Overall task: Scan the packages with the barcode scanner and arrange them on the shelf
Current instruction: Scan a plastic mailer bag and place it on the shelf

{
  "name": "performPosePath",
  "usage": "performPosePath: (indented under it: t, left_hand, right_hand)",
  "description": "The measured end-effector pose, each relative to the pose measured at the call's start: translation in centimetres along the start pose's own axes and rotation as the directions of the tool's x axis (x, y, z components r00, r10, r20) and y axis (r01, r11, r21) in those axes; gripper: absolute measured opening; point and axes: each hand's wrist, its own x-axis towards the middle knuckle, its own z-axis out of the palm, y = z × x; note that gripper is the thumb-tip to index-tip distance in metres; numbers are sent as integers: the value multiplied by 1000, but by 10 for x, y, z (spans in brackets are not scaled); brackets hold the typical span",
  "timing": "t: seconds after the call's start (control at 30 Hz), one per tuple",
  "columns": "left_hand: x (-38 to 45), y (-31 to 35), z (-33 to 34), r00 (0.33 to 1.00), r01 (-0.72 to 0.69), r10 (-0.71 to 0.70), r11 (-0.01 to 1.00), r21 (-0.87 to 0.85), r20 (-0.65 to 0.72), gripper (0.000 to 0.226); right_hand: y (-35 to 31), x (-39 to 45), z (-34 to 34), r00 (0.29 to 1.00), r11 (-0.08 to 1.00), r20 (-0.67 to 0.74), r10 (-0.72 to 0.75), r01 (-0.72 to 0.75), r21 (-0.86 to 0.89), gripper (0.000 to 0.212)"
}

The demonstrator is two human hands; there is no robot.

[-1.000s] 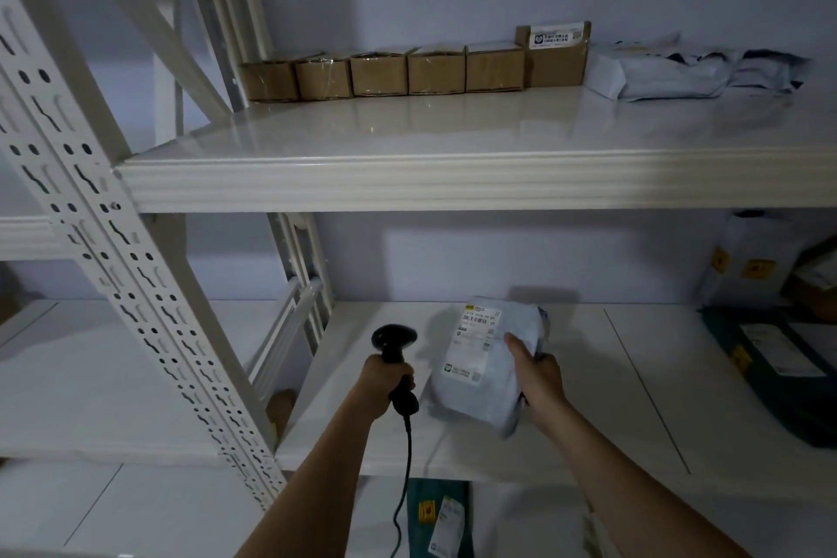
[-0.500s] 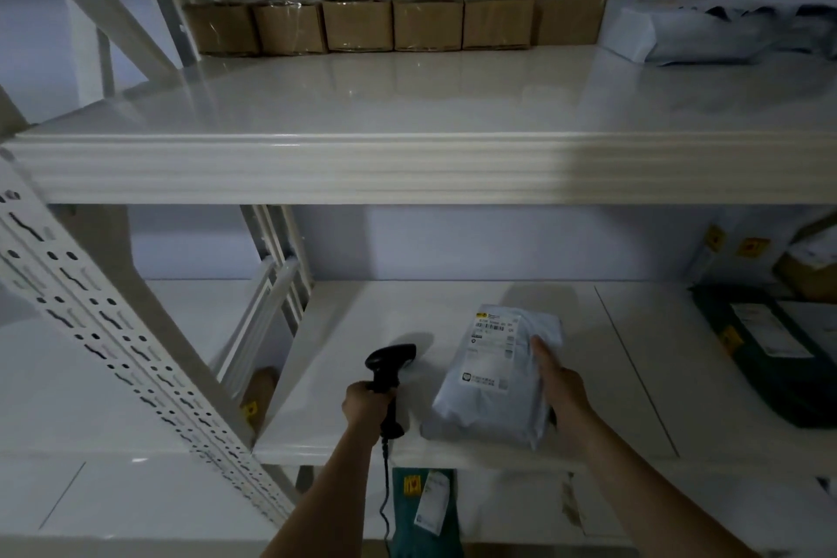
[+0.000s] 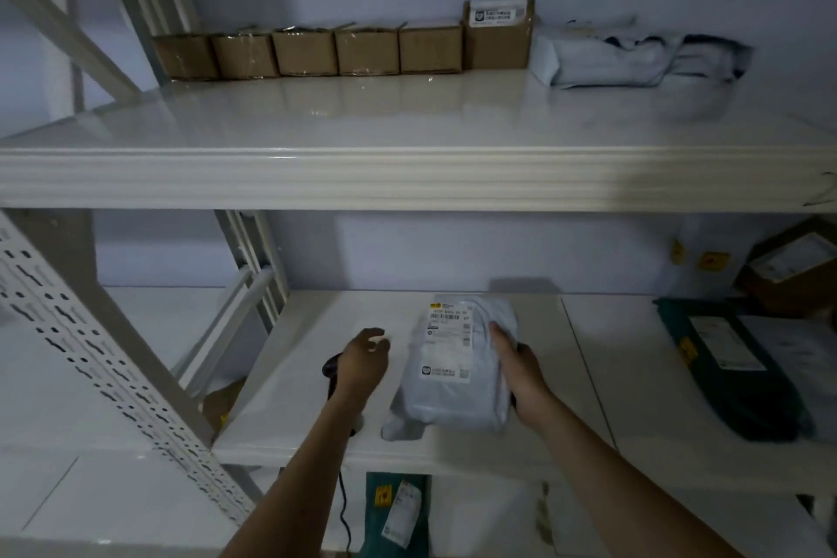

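A grey plastic mailer package [image 3: 457, 381] with a white label lies on the middle shelf [image 3: 290, 435]. My right hand [image 3: 521, 372] grips its right edge, thumb over the top. The black barcode scanner [image 3: 329, 369] lies on the shelf to the left of the package, mostly hidden under my left hand [image 3: 364, 360], and its cable hangs over the shelf's front edge. My left hand hovers just above the scanner with loosely spread fingers and holds nothing.
On the top shelf [image 3: 407, 177], several cardboard boxes [image 3: 339, 50] stand in a row at the back, with grey mailers [image 3: 607, 57] to their right. A dark green package [image 3: 724, 362] and a cardboard box [image 3: 797, 267] lie at the middle shelf's right. A perforated upright [image 3: 90, 358] stands left.
My left hand has laid the scanner on the shelf and let go of it. My right hand has lowered the grey package flatter onto the shelf. The camera has tilted up a little.
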Motion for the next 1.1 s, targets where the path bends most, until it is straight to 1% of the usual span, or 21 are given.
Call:
performPosePath:
  t: [0.03, 0.07, 0.13, 0.17, 0.2, 0.23, 0.3, 0.33, 0.4, 0.47, 0.53, 0.57, 0.63, 0.77, 0.87, 1.0, 1.1]
  left_hand:
    - [-9, 14, 3, 997, -2, 12, 993, -121, 82, 32]
    - [-19, 26, 6, 981, 45, 3, 968, -246, 193, 34]
    - [-41, 43, 14, 908, 167, 36, 882, -441, 416, 38]
    - [-50, 48, 18, 881, 195, 84, 833, -517, 466, 38]
    - [-57, 53, 21, 876, 194, 123, 797, -572, 467, 37]
    - [-63, 57, 22, 887, 176, 144, 774, -609, 439, 36]
    - [-76, 69, 21, 917, 103, 178, 758, -645, 356, 33]
    - [-83, 78, 21, 921, 75, 199, 750, -657, 334, 30]
    - [-98, 92, 24, 928, 54, 213, 736, -675, 306, 27]
    - [-119, 106, 28, 945, 35, 199, 725, -688, 258, 29]
    - [-142, 117, 32, 955, 2, 199, 734, -679, 218, 30]
    - [-152, 123, 32, 957, -15, 206, 736, -676, 202, 31]
    - [-177, 133, 30, 954, -52, 238, 730, -682, 182, 32]
    - [-228, 153, 23, 943, -86, 280, 725, -684, 179, 35]
    - [-265, 173, 18, 939, -127, 307, 730, -671, 156, 31]
    - [-305, 207, 5, 914, -187, 380, 708, -682, 144, 34]
    - [-328, 238, -4, 906, -245, 411, 702, -669, 100, 37]
  right_hand:
    - [-4, -1, -3, 1000, 1000, 25, 0, 0, -2, 66]
    - [-8, -1, -4, 999, 1000, 44, 4, -4, 5, 68]
    - [-15, -11, -7, 996, 999, 87, 29, -32, 37, 69]
    - [-19, -19, -9, 993, 996, 113, 34, -43, 73, 69]
    - [-23, -26, -12, 990, 992, 139, 22, -39, 117, 68]
    - [-26, -32, -15, 987, 987, 163, -5, -22, 159, 65]
    - [-34, -49, -25, 978, 975, 189, -90, 48, 217, 56]
    - [-38, -59, -31, 974, 969, 183, -135, 91, 228, 52]
    - [-44, -79, -40, 962, 956, 158, -224, 185, 229, 49]
    - [-49, -102, -50, 946, 933, 103, -308, 280, 226, 51]
    - [-54, -125, -61, 934, 921, 1, -358, 353, 167, 60]
    - [-55, -135, -66, 922, 913, -26, -386, 386, 135, 62]
    - [-56, -156, -80, 899, 894, -45, -436, 439, 94, 57]
    - [-61, -206, -109, 897, 894, -96, -431, 439, 86, 51]
    - [-71, -244, -130, 884, 885, -127, -450, 460, 66, 50]
    - [-93, -283, -156, 865, 862, -126, -486, 498, 99, 50]
    - [-115, -307, -175, 847, 841, -134, -514, 529, 116, 50]
